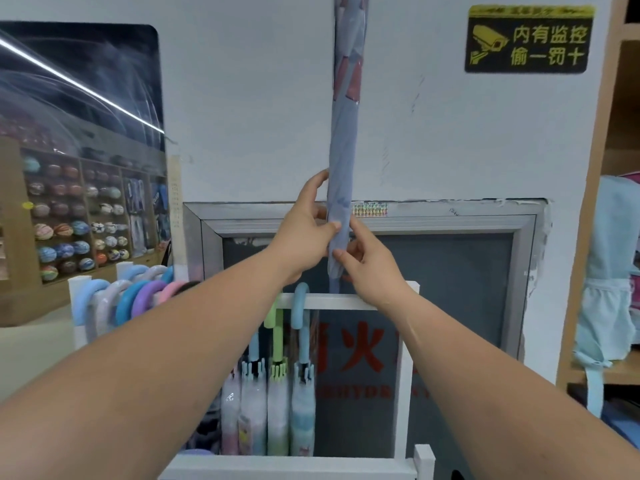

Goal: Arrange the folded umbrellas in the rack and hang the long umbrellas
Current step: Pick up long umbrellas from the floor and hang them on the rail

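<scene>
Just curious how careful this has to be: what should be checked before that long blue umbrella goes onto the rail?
1. Grip: left hand and right hand both hold the long blue umbrella: ok.
2. Umbrella upright, lower end above the white rail: ok.
3. Bare rail right of the blue hooked handle: ok.
4. Its own hook facing the rail: cannot tell, not seen.
5. Top end clear overhead: cannot tell, out of frame.

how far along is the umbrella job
Done: hung long umbrellas hook over the white rail, with a row of handles at left. In hand: left hand and right hand grip a grey-blue long umbrella upright above the rail, not yet hung. Left: hanging it; folded umbrellas cannot be judged here.
</scene>
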Action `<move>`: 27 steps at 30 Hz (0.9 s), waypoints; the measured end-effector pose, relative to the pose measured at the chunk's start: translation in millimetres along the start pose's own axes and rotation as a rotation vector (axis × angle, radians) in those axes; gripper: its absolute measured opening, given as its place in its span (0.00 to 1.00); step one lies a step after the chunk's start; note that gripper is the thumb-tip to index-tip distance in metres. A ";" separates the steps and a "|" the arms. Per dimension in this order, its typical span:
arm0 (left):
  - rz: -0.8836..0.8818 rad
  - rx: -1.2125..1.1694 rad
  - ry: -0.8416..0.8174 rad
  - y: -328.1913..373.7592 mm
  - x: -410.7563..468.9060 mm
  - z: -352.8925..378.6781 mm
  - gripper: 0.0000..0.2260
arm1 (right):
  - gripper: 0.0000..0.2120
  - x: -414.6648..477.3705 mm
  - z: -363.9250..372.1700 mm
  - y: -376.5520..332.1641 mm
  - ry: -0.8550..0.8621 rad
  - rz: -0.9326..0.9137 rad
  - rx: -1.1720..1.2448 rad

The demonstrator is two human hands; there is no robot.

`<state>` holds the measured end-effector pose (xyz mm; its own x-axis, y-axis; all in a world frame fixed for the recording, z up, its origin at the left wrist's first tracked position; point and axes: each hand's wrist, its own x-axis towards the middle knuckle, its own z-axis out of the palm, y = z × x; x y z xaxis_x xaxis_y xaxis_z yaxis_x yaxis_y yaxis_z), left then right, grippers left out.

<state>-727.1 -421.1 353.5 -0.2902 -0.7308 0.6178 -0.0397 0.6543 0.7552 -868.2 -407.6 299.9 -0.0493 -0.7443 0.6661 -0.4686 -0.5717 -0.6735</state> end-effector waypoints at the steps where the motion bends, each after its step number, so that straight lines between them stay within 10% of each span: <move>1: -0.003 0.000 -0.006 -5.4 -3.0 0.5 0.33 | 0.26 -2.6 -0.6 2.0 -0.028 -0.011 -0.043; 11: -0.031 0.094 -0.051 -38.8 -19.2 -4.8 0.36 | 0.26 -2.6 -6.2 8.3 -0.284 0.040 -0.092; 18: -0.024 0.147 -0.101 -49.0 -19.2 -4.7 0.36 | 0.18 -3.0 -14.7 9.6 -0.133 0.145 0.337; 27: -0.051 0.374 -0.205 -53.2 -21.1 -7.3 0.35 | 0.10 -2.1 -2.2 13.4 -0.134 0.095 0.216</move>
<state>-712.0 -441.9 301.9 -0.4615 -0.7352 0.4965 -0.3922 0.6711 0.6291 -876.4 -412.9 290.2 0.0396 -0.8289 0.5579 -0.2680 -0.5467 -0.7933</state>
